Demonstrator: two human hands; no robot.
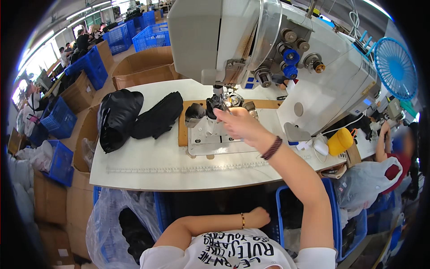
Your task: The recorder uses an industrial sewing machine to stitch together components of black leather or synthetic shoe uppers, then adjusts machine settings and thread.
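My right hand [244, 127] reaches over the bed of a large sewing machine [219, 40], close under its needle area. Its fingers are pinched on a slim grey metal tool [225, 106], whose kind I cannot make out. Just beyond the fingertips, black material [212, 106] sits at the needle, partly hidden by the hand. My left hand [259, 218] is curled into a fist in front of my body, below the table's front edge, with nothing showing in it. Left of the machine bed lie a folded black fabric piece [159, 116] and a shiny black bundle [118, 119].
A printed ruler strip [188, 168] runs along the white table [134, 178]. At right are a yellow container [340, 141] and a blue fan [396, 67]. Blue crates [329, 215] and a plastic-lined bin [105, 219] stand below. Another person [398, 157] works at far right.
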